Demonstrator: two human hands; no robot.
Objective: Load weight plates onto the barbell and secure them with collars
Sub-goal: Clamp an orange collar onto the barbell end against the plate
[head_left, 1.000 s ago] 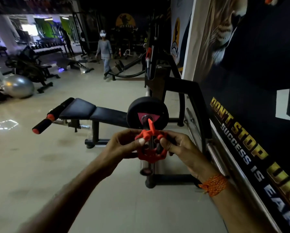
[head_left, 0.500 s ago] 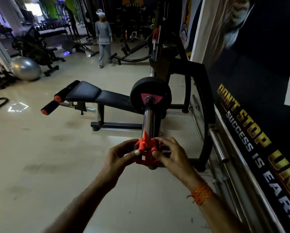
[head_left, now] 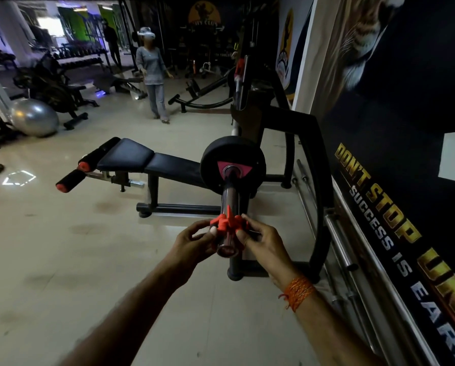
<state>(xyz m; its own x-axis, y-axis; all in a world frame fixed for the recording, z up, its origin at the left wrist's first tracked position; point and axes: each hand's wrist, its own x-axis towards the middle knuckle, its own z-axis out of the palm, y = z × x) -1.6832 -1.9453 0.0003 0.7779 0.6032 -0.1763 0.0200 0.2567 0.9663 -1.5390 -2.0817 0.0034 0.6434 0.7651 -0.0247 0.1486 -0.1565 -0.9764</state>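
Note:
A steel barbell sleeve [head_left: 229, 200] points toward me, with one black weight plate [head_left: 233, 165] pushed up to its far end. A red collar [head_left: 227, 223] sits around the sleeve close to its near tip [head_left: 225, 250]. My left hand [head_left: 192, 245] pinches the collar's left handle. My right hand [head_left: 260, 243], with an orange thread band at the wrist, pinches its right handle. A long bare stretch of sleeve lies between the collar and the plate.
A black sit-up bench [head_left: 131, 159] with red-capped rollers stands left of the plate. The black rack frame [head_left: 308, 143] and spare bars [head_left: 337, 233] run along the poster wall on the right. A person [head_left: 152, 75] in a headset stands farther back, near a silver ball [head_left: 33, 117].
The collar, held in front of the sleeve's tip a second ago, has slid onto the end of the sleeve. Both hands have kept hold of it, and the camera has tilted.

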